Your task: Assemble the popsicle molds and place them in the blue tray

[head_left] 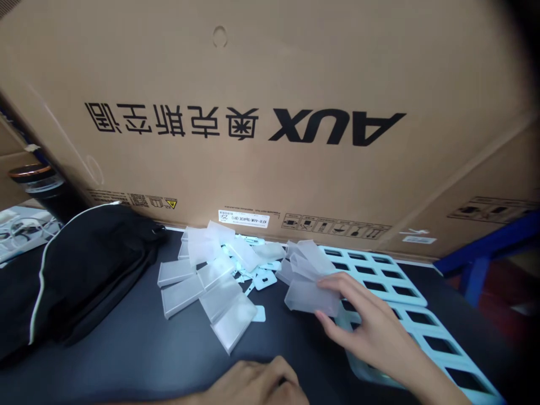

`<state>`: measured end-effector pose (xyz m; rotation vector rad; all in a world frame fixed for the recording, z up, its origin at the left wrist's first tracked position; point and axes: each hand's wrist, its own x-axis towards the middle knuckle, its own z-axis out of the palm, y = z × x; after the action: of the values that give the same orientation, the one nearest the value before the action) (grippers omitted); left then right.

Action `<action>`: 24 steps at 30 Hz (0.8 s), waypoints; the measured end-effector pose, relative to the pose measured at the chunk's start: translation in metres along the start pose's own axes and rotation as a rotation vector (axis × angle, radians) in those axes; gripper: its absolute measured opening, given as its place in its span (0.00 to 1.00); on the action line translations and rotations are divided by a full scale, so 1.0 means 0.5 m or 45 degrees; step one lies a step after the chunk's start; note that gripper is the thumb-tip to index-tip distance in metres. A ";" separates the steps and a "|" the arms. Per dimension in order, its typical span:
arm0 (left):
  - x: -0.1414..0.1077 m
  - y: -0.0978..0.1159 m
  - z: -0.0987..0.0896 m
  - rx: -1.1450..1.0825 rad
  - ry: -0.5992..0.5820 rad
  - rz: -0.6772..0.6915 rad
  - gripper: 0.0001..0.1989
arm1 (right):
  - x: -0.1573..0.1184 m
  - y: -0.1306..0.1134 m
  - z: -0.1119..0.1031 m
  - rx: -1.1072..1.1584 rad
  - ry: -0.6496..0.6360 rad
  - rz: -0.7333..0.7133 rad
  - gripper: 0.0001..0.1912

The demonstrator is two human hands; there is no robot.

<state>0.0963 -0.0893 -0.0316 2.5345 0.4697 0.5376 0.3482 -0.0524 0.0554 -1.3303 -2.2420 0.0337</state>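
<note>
Thumb and fingers of my right hand (367, 320) pinch a frosted translucent case (307, 296) beside a small group of similar cases (310, 259). My left hand (259, 385) is at the bottom edge, its fingers curled; whatever it may hold is hidden. A larger pile of frosted cases (219, 287) lies left of centre on the black surface (126, 343). Small light-blue flat pieces (265, 279) show among and beside that pile. Two light-blue trays with rectangular openings (411, 264) lie at the right, partly under my right hand and forearm.
A big cardboard box (253, 174) with upside-down print stands behind the surface. At the left are a black fabric bag (97, 270) with a white cord, a dark cup (50, 188) and white cables (29, 225). A blue metal beam (485, 259) stands at the right.
</note>
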 end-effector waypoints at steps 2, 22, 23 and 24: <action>0.004 0.007 -0.012 0.017 0.046 -0.005 0.12 | -0.009 0.004 0.001 0.038 -0.182 0.035 0.14; -0.028 0.020 -0.048 -0.400 0.413 0.000 0.18 | 0.007 -0.086 0.087 -0.127 -0.435 -0.151 0.10; -0.028 0.017 -0.048 -0.374 0.392 0.033 0.17 | 0.006 -0.083 0.085 -0.120 -0.442 -0.143 0.07; -0.027 0.015 -0.047 -0.356 0.373 0.059 0.15 | 0.006 -0.081 0.084 -0.116 -0.443 -0.142 0.06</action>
<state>0.0756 -0.0920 -0.0128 2.2126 0.4064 0.9311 0.2953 -0.0609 0.0319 -1.3265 -2.6344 0.1331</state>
